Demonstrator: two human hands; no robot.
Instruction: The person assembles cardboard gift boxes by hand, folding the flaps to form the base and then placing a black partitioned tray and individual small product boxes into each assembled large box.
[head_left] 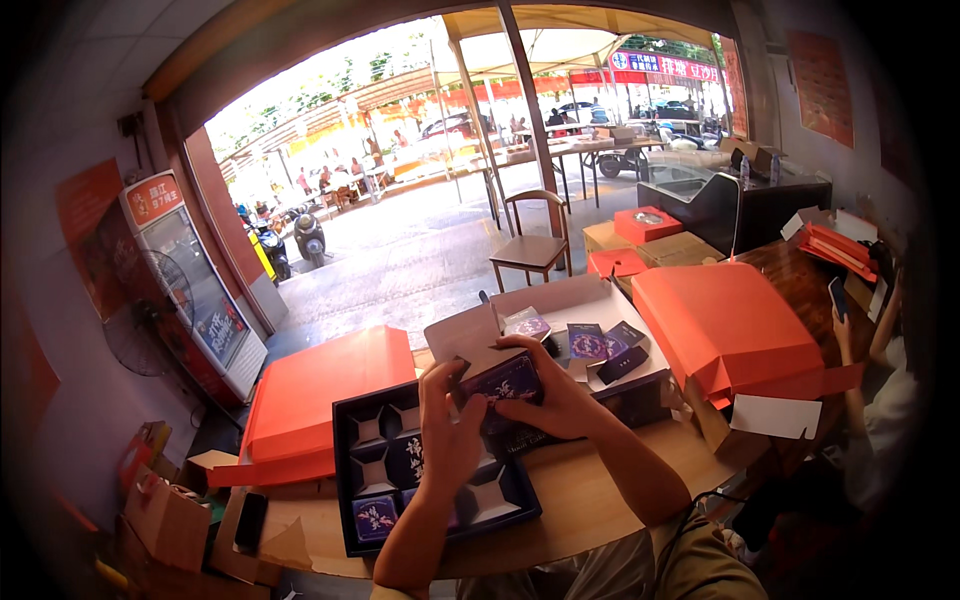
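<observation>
Between my two hands is a small dark purple printed box (508, 383). My left hand (447, 425) grips its left side, thumb on the front. My right hand (562, 398) closes round its right side, fingers over the top edge. Below my left forearm lies a dark blue gift box (345, 440) with divided compartments. A purple box (375, 518) fills its near left compartment; several other compartments show pale folded inserts. Just beyond my hands, an open white-lined box (560, 293) holds several small purple boxes (587, 342), some tilted or overlapping.
Stacks of flat orange-red boxes stand on the left (325, 405) and right (725, 320) of the wooden table (610, 485). Cardboard cartons (168, 515) sit at lower left. Beyond are a chair (530, 250) and a drinks fridge (200, 290). A person's hand (842, 325) holds a phone at right.
</observation>
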